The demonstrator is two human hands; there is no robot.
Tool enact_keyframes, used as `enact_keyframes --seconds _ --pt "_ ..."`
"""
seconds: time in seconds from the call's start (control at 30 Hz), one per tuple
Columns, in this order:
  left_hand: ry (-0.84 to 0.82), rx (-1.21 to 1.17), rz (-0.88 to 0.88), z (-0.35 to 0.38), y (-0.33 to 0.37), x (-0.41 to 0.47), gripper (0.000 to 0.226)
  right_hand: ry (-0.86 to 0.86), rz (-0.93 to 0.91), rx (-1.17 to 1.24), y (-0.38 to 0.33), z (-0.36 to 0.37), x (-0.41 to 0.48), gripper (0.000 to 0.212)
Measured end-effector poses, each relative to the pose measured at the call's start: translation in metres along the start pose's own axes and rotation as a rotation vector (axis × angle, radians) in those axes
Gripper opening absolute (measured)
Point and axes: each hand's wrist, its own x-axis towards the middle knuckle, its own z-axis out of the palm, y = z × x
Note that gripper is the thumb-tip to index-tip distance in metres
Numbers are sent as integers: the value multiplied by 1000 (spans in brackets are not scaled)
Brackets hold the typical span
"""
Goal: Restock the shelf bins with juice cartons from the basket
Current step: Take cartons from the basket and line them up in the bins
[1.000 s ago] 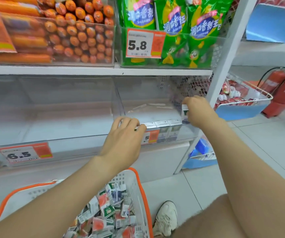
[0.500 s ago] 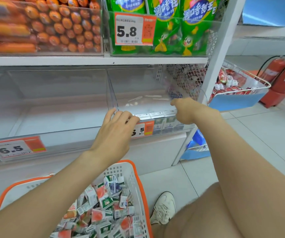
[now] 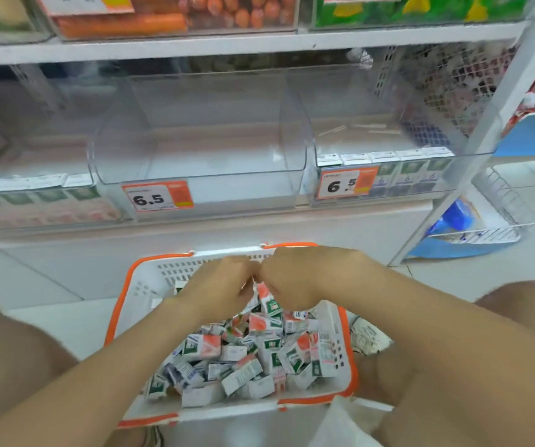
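Head view: both hands are down at the far end of the basket (image 3: 179, 269), which sits on the floor between the person's knees, just below the shelf. The left hand (image 3: 221, 287) and right hand (image 3: 295, 280) touch knuckle to knuckle, with the fingers (image 3: 247, 279) curled down into the loose heap of cartons (image 3: 243, 359). Whether they grip any carton cannot be told, since the backs of the hands hide the tips. One red-and-green carton shows just under the gap between the hands.

The step in hand looks like gathering a batch to lift. The right bin (image 3: 472, 133) has one row standing along its front wall, and the left bin (image 3: 104, 201) has a row too. The middle bin (image 3: 298, 130), above its price tag (image 3: 156, 196), holds nothing visible, so it is the likely target.

To do it well, pick cartons that lie the same way and square them between the palms before lifting. A jumbled handful will probably slip or land crooked. Keep the printed faces outward, as in the right bin. Carry the batch over the bin's front lip, set it upright against that wall, and press it sideways so the row stands tight.
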Motion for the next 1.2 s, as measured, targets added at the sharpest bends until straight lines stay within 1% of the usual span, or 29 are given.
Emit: enact_keyframes --seconds 0.07,0.13,0.23,0.27,0.33,0.37,0.43,0.5,0.53,0.6,0.63,0.67,0.73,0.8,0.87,0.93,1.0,1.1,1.17,1.2 --pt "-138 -22 -62 24 -24 -15 20 -66 -20 -8 -16 14 13 31" --pt "-267 -63 -139 49 -43 -27 20 -89 -15 -18 -24 26 25 35" --pt "-445 -114 -228 83 -56 -37 15 -129 24 -8 -24 47 46 34" --pt "-505 -130 -242 93 -57 -38 16 -139 41 -7 -22 55 53 31" --pt "-606 -174 -263 109 -56 -40 26 -149 88 -6 -16 69 67 19" --pt "-636 -198 -269 117 -55 -41 36 -136 108 6 -13 76 74 16" --pt "-648 -249 -279 133 -53 -43 50 -98 134 37 -7 89 87 20" --pt "-657 -328 -288 146 -50 -43 49 -69 195 70 -1 102 100 23" --pt "-679 -340 -285 151 -49 -42 47 -51 239 85 2 110 109 28" --pt "-732 -282 -253 158 -47 -40 37 20 344 127 10 126 125 46" --pt "-760 -248 -239 162 -47 -39 37 64 392 158 14 133 132 54" --pt "-784 -219 -240 164 -46 -38 43 94 424 195 18 139 139 61" --pt "-810 -162 -259 169 -43 -39 60 111 466 307 26 148 152 66" --pt "-796 -122 -268 173 -41 -43 71 166 532 450 33 154 160 70" --pt "-745 -118 -267 173 -40 -47 81 247 593 552 39 158 164 69" --pt "-678 -160 -275 170 -41 -51 84 241 630 655 43 156 162 74" --pt "-619 -229 -281 167 -43 -53 81 201 669 795 47 151 156 87" --pt "-539 -435 -372 156 -49 -53 78 124 672 1081 50 141 143 100" --pt "-447 -677 -462 140 -51 -51 68 72 600 1298 46 132 128 100" --pt "-374 -803 -513 130 -51 -50 63 56 543 1386 43 126 119 99"
